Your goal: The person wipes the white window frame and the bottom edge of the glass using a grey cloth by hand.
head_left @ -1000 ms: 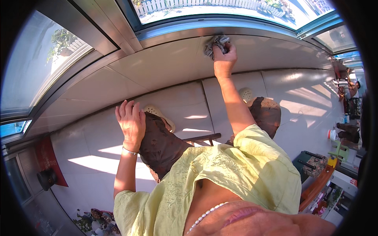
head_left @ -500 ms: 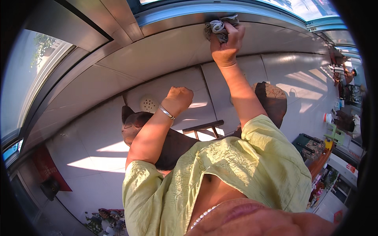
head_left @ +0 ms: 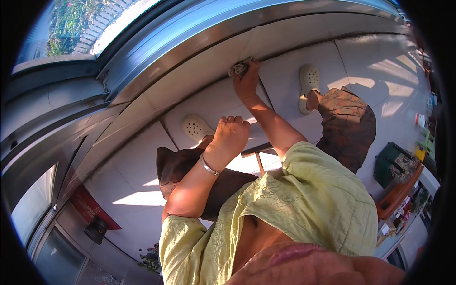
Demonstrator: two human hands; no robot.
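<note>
Cloth (head_left: 237, 70) bunched in the right fingers at the foot of a pale panel

Crumpled, thin and greyish, the cloth sits just left of the right hand (head_left: 247, 84), pinched in bent fingers; the thumb is hard to make out. Left fingers are curled inward and pressed together, so the left hand (head_left: 230, 137) makes a loose fist, its fingertips hidden. A smooth silvery bracelet (head_left: 207, 165) rings the wrist below them.

Beyond the right fingers, the flat, lightly glossy panel (head_left: 190, 80) climbs to a brushed metal sill (head_left: 190, 51). Whether the cloth presses on the panel cannot be told.

Just left of the left fingers stands the left clog (head_left: 196, 128), cream, rounded and dotted with holes; the right clog (head_left: 309, 80) stands well to the right of the right fingers. Below the left fingers and to their right, the dark bar of a stool (head_left: 259, 148) lies between the patterned trouser legs (head_left: 349, 128).

A dark seam runs past the right fingertips along the panel's base. Pale, flat floor tiles (head_left: 282, 85) give open room from the right fingers across to the right clog.
</note>
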